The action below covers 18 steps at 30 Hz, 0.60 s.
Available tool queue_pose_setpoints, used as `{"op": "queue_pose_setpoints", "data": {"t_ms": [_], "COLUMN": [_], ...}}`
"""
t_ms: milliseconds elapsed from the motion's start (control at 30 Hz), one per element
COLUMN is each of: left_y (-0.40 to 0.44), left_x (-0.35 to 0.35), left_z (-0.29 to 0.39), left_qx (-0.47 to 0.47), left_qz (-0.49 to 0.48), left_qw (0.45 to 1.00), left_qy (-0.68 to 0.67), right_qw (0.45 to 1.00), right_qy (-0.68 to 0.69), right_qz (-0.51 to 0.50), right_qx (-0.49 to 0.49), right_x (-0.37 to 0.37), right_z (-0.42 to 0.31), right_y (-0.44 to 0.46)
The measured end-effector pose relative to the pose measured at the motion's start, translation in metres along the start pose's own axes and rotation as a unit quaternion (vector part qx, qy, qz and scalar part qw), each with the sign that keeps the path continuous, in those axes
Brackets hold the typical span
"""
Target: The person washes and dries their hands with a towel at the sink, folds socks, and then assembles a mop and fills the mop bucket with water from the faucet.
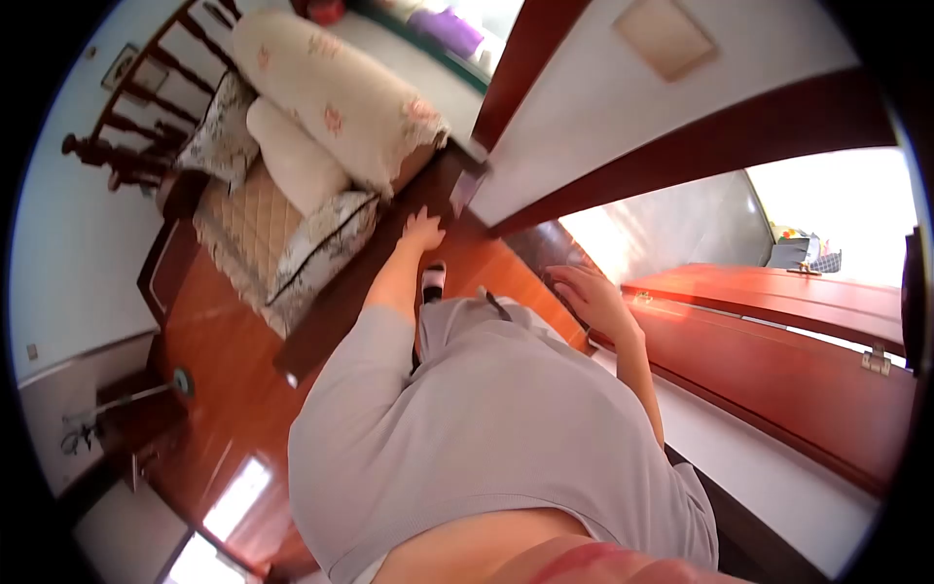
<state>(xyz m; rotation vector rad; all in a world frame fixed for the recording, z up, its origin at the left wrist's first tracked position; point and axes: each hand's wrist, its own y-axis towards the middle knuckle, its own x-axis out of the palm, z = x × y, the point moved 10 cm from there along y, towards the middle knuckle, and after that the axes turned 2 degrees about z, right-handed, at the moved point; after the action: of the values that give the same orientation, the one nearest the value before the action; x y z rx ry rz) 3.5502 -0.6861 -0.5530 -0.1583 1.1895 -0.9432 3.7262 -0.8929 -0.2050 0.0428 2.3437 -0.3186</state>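
Observation:
My left hand [423, 230] hangs over the dark wooden edge beside the sofa-like bed [263, 214], its fingers apart and nothing in them. Below it a foot in a dark and light shoe [434, 280] shows on the reddish wooden floor [501, 268]. On the right, my right hand [578, 290] is held out near the doorway, fingers loosely spread and slightly bent, holding nothing. Close to that hand is the red wooden door [739, 360] with metal hinges.
Patterned cushions [326, 243] and a rolled floral cover [336, 97] lie on the bed. A red door frame [700, 146] borders the opening at the right. A fan [182, 383] stands at the lower left.

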Motion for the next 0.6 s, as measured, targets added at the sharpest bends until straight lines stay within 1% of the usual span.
{"op": "queue_pose_setpoints", "data": {"t_ms": [33,67,100,133,167,200,267,300,333,367,400,433,500,533,567,600], "left_y": [-0.003,-0.007,-0.013,-0.012,-0.010,-0.003,0.007,0.026,0.053,0.077,0.073,0.072,0.072,0.087,0.104,0.111], "left_x": [0.005,0.007,-0.001,-0.002,-0.007,0.001,0.001,0.019,0.061,0.105,0.102,0.096,0.100,0.108,0.111,0.120], "left_z": [-0.004,-0.006,-0.001,0.000,0.003,0.005,0.005,0.001,-0.017,-0.023,-0.013,0.003,0.014,0.017,0.021,0.012], "left_qx": [-0.021,-0.034,-0.034,-0.016,0.003,-0.003,-0.005,-0.011,-0.082,-0.144,-0.174,-0.174,-0.215,-0.216,-0.211,-0.273], "left_qz": [-0.013,-0.008,0.042,0.107,0.175,0.165,0.216,0.216,0.150,0.075,0.097,0.096,0.137,0.134,0.132,0.189], "left_qw": [1.000,0.999,0.999,0.994,0.984,0.986,0.957,0.956,0.892,0.776,0.793,0.794,0.696,0.643,0.643,0.560], "left_qy": [-0.004,-0.006,-0.004,-0.016,-0.029,-0.037,-0.194,-0.201,-0.418,-0.610,-0.575,-0.575,-0.671,-0.722,-0.724,-0.759], "right_qw": [1.000,0.998,0.994,0.993,0.987,0.979,0.975,0.975,0.980,0.987,0.985,0.983,0.983,0.982,0.981,0.978], "right_qy": [-0.010,-0.026,-0.043,-0.043,-0.050,-0.056,-0.049,-0.044,-0.039,-0.023,-0.017,-0.009,-0.005,-0.015,-0.027,-0.027], "right_qz": [-0.001,-0.039,-0.076,-0.093,-0.134,-0.174,-0.187,-0.187,-0.163,-0.139,-0.134,-0.128,-0.115,-0.122,-0.128,-0.133], "right_qx": [0.029,0.043,0.058,0.065,0.078,0.090,0.107,0.116,0.106,0.084,0.105,0.128,0.143,0.145,0.147,0.157], "right_x": [0.004,0.015,0.028,0.037,0.049,0.057,0.063,0.065,0.063,0.065,0.065,0.064,0.071,0.074,0.075,0.077], "right_z": [0.007,0.020,0.032,0.040,0.048,0.054,0.058,0.061,0.058,0.064,0.066,0.069,0.085,0.093,0.100,0.105], "right_y": [-0.008,-0.014,-0.019,-0.021,-0.024,-0.027,-0.025,-0.019,-0.014,-0.013,-0.013,-0.015,-0.031,-0.041,-0.049,-0.058]}}
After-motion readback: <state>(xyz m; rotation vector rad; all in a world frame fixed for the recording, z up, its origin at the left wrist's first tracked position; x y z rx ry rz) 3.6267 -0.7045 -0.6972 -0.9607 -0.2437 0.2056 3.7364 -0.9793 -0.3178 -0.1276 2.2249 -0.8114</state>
